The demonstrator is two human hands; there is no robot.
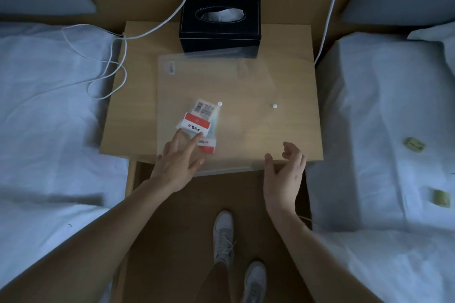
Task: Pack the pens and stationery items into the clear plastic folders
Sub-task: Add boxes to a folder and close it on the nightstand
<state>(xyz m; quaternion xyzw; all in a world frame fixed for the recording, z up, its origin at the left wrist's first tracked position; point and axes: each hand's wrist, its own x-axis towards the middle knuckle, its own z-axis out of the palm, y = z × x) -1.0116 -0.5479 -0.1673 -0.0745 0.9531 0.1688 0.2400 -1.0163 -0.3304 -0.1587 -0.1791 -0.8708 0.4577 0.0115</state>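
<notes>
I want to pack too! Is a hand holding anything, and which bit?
Neither hand grips anything. The left hand touches the near edge of the red-and-white packet with straight fingertips. The right hand hovers by the clear folder, holding nothing.

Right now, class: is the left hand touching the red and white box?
Touching: the head view shows the left hand's fingertips on the red and white box.

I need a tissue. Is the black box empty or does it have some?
Not empty. A pale tissue shows through the oval slot on top of the black tissue box.
</notes>
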